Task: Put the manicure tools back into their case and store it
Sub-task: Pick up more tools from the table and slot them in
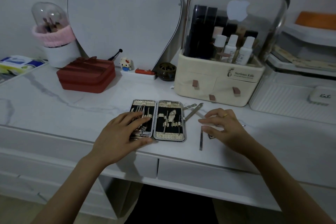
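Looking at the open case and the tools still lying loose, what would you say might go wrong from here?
The long file lies near the table's front edge; the right hand, working right beside it, might knock it off. The left hand covers the left half of the manicure case, so a snagged tool there could go unseen. Two tools behind the right hand might be overlooked.

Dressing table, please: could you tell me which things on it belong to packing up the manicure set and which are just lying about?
Job: open manicure case; loose metal tools; file; left hand; right hand.

Lying about: red pouch; cosmetics organiser; brush holder; figurine; tissue pack.
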